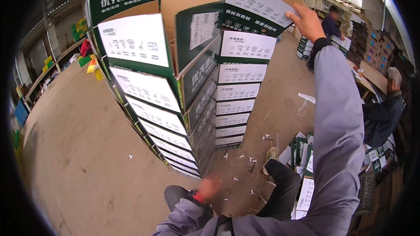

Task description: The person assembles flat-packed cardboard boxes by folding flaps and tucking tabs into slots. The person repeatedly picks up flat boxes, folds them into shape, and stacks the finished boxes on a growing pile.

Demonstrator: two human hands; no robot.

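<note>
My right hand (pixel 308 21) reaches up and far to the right, its fingers closed on the top edge of a green-and-white cardboard box (pixel 258 8). That box has an open top, sits tilted and tops a column of like boxes (pixel 238 92). My left hand (pixel 209 188) is low in front of me, near my knee, and smeared by motion. It appears apart from any box, and its fingers cannot be made out. To the left rises a second column of nested open boxes (pixel 144 85), close beside the first.
Flat green-and-white cartons (pixel 305 192) lie by my right leg. White paper scraps (pixel 252 160) litter the concrete floor (pixel 94 135). One person (pixel 385 109) sits at the right; another (pixel 331 26) stands farther back beside boxes. Stacked brown cardboard (pixel 376 46) lines the right side.
</note>
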